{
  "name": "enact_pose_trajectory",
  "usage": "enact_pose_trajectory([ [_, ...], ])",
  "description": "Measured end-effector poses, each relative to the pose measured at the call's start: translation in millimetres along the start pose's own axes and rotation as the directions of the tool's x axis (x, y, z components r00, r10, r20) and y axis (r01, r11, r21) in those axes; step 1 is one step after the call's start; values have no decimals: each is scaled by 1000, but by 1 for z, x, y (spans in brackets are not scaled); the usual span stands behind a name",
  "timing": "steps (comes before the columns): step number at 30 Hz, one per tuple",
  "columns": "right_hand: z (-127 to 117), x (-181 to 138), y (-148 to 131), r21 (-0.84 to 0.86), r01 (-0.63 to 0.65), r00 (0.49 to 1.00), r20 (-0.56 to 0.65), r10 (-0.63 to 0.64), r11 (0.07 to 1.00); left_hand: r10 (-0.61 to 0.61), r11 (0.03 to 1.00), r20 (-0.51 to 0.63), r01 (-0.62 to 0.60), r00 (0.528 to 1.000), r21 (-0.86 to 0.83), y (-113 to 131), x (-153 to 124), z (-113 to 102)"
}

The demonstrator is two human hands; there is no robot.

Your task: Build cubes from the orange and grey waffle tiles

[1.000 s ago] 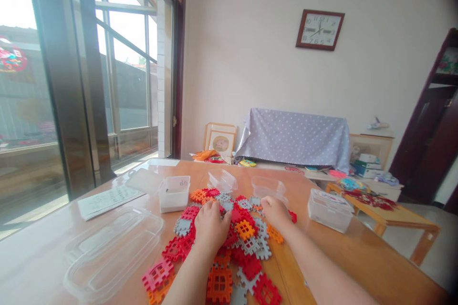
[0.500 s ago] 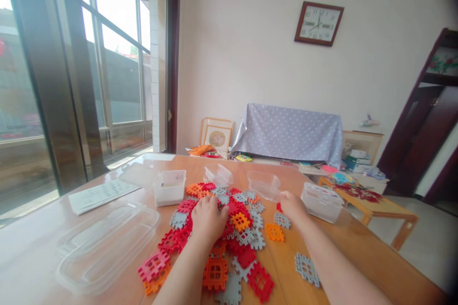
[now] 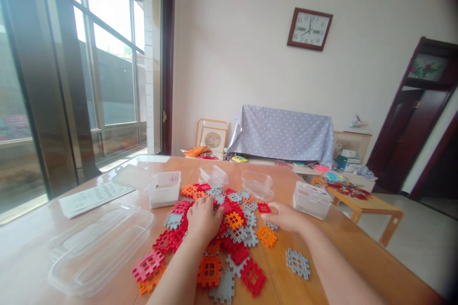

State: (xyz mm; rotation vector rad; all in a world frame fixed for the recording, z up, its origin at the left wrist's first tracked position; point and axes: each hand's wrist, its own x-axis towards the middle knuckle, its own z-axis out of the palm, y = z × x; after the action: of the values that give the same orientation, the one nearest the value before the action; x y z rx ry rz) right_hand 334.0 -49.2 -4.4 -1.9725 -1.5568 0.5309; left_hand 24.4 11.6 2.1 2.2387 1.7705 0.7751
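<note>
A heap of flat, square waffle-block tiles (image 3: 234, 228) in red, orange, grey and pink lies on the wooden table (image 3: 358, 257). My left hand (image 3: 203, 219) rests palm down on the middle of the heap, fingers spread over red and grey tiles. My right hand (image 3: 286, 218) lies flat at the heap's right edge, fingertips touching a grey tile beside a red tile (image 3: 264, 208). One grey tile (image 3: 297, 263) lies apart at the right.
A large clear lid (image 3: 96, 248) lies at the left with a printed sheet (image 3: 91, 195) behind it. Small clear boxes (image 3: 164, 188), (image 3: 213, 175), (image 3: 257, 184), (image 3: 312, 199) ring the heap's far side. A low wooden table (image 3: 361, 205) stands beyond, right.
My right hand swept out to the right and drew back toward the heap, spreading tiles; a grey tile now lies apart at the right. My left hand stayed on the heap.
</note>
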Motion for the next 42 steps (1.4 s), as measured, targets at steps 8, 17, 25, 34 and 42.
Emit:
enact_pose_trajectory([
  [8, 14, -17, -6, -234, 12, 991, 129, 19, 972, 118, 993, 61, -116, 991, -28, 9, -11, -9],
  [17, 27, -12, 2, -234, -5, 991, 128, 36, 972, 283, 957, 262, -290, 923, -13, 12, -23, -7],
  [25, 35, -18, -7, -18, -141, 990, 2, 141, 990, 306, 952, 134, -302, 943, -50, 12, -15, -5],
  [34, 50, -25, -19, 71, -232, 972, -18, 234, 970, 269, 937, 82, -241, 960, -254, 9, -9, 0],
  [42, 32, -16, -93, 448, -120, 981, -81, 174, 886, 28, 850, -16, -32, 999, -526, 4, 6, -3],
])
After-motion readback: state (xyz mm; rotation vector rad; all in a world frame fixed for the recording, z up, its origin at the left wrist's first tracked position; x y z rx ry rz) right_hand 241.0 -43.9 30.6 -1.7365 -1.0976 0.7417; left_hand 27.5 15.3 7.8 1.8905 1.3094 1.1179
